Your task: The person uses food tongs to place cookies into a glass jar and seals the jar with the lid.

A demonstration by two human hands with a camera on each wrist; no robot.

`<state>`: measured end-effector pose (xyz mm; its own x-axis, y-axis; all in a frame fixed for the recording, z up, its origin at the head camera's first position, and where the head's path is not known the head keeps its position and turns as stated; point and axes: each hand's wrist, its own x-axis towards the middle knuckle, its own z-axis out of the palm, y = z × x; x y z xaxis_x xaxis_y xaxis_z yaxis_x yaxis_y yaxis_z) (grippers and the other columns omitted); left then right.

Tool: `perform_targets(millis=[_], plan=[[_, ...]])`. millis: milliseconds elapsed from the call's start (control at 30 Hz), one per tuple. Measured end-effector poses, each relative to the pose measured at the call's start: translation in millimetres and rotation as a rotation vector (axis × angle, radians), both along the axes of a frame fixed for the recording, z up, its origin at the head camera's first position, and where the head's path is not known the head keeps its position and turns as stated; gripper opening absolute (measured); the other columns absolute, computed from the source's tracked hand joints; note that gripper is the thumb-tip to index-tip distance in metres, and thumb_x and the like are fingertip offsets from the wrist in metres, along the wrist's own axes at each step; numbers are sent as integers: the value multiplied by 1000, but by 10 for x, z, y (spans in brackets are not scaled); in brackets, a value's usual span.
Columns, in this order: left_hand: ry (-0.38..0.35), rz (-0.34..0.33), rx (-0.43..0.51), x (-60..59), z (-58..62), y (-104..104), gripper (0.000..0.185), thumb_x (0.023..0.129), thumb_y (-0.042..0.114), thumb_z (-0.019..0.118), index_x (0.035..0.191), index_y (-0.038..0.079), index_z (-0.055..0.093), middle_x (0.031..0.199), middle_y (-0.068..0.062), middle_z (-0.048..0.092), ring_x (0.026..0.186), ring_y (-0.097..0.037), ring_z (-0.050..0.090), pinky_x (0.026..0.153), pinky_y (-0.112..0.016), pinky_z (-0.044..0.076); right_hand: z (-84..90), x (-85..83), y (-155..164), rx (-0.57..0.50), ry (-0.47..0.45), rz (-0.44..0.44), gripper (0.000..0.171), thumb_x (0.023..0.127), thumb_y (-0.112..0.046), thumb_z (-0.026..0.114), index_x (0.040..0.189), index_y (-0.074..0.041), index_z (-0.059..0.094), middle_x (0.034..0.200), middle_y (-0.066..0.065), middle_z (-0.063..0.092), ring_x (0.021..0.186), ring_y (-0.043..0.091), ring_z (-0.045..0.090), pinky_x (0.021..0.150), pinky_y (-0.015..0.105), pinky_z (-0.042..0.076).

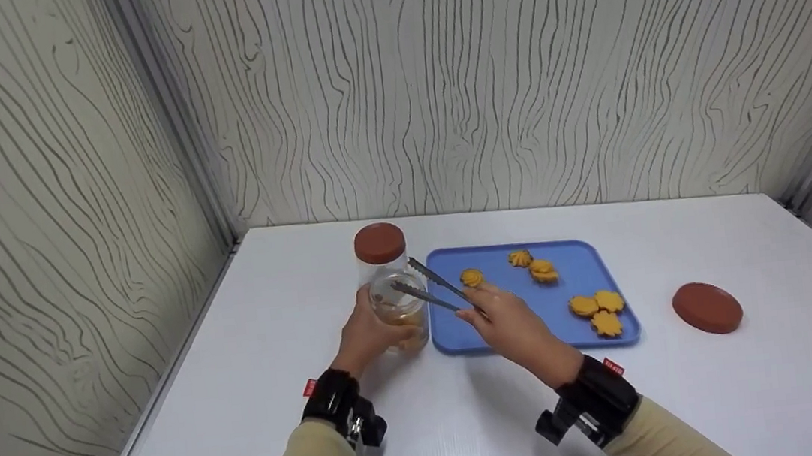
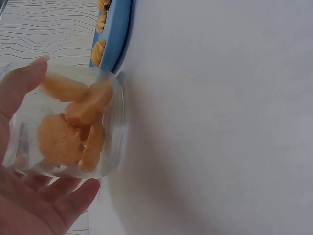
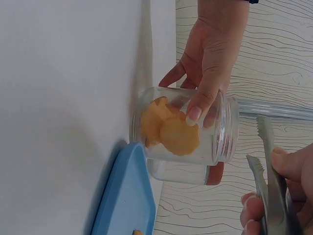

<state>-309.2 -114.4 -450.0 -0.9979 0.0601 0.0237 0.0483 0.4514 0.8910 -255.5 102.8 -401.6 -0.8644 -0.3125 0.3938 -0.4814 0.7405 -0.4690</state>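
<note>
A clear lidless jar (image 1: pixel 416 320) stands on the table with several yellow cookies (image 2: pixel 61 139) inside. My left hand (image 1: pixel 368 335) grips it around the side, thumb across the front. In my right hand (image 1: pixel 511 326) I hold metal tongs (image 3: pixel 266 161), their serrated tips apart with nothing between them. Those tips are above the jar's mouth in the head view and just off its rim in the right wrist view. On the blue tray (image 1: pixel 455 336), to the jar's right, lie several more flower-shaped cookies (image 1: pixel 607 324).
Behind the held jar stands a second clear jar with a reddish-brown lid (image 1: pixel 380 243). A loose reddish-brown lid (image 1: pixel 707 308) lies on the white table (image 1: pixel 695 394) right of the tray. Wood-patterned panels (image 1: pixel 481 84) rise at the back and sides.
</note>
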Motion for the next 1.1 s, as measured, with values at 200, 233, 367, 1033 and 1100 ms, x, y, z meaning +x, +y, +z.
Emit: perform_targets(millis=[200, 233, 367, 1033, 1100], plan=[[-4, -3, 8, 11, 13, -3, 104, 66, 22, 90, 146, 3, 27, 138, -22, 48, 128, -36, 44, 105, -50, 35, 11, 36, 104, -19, -50, -23, 29, 94, -12, 63, 116, 8, 64, 90, 9, 60, 74, 17, 50, 63, 32, 43], [-6, -5, 9, 15, 15, -2, 104, 67, 22, 90, 147, 3, 27, 139, -22, 47, 128, -36, 44, 105, -50, 35, 12, 41, 123, -23, -52, -22, 30, 94, -12, 63, 117, 8, 64, 88, 7, 58, 72, 16, 48, 62, 31, 42], [-26, -4, 5, 22, 27, 7, 104, 68, 23, 90, 147, 4, 26, 140, -21, 46, 129, -35, 43, 106, -50, 35, 2, 58, 218, -25, -60, -23, 31, 95, -12, 62, 118, 9, 63, 84, 4, 54, 70, 15, 45, 60, 29, 39], [-14, -4, 12, 18, 14, -7, 104, 67, 20, 90, 147, 2, 26, 138, -22, 48, 127, -36, 44, 105, -51, 35, -59, 125, 529, -12, -116, -125, 33, 95, -13, 62, 120, 8, 62, 84, 6, 55, 69, 15, 45, 61, 33, 39], [-16, -3, 13, 19, 6, -8, 103, 67, 20, 89, 147, 2, 26, 137, -22, 48, 127, -36, 44, 105, -50, 35, -71, 131, 558, -12, -115, -125, 31, 95, -13, 62, 118, 7, 63, 81, 4, 53, 67, 15, 44, 59, 32, 38]])
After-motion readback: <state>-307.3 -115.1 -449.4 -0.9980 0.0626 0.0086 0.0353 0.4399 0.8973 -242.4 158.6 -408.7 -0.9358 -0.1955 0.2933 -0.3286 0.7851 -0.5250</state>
